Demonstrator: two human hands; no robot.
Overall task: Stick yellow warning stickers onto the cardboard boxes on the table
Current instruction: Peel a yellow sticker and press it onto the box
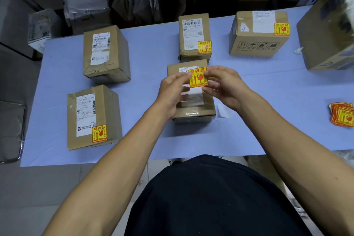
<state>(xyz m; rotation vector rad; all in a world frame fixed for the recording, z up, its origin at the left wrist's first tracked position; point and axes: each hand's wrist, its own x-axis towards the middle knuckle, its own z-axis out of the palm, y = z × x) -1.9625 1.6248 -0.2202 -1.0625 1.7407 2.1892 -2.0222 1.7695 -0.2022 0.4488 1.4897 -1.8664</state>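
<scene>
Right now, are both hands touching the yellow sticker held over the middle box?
Touching. The head view shows the left hand pinching the yellow sticker at its left edge and the right hand pinching its right edge, above the middle box.

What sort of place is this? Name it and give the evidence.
Probably a parcel packing or dispatch room. Taped cardboard boxes with barcoded shipping labels sit on a blue table, a stack of yellow fragile stickers lies at its right edge, and more packages crowd behind.
</scene>
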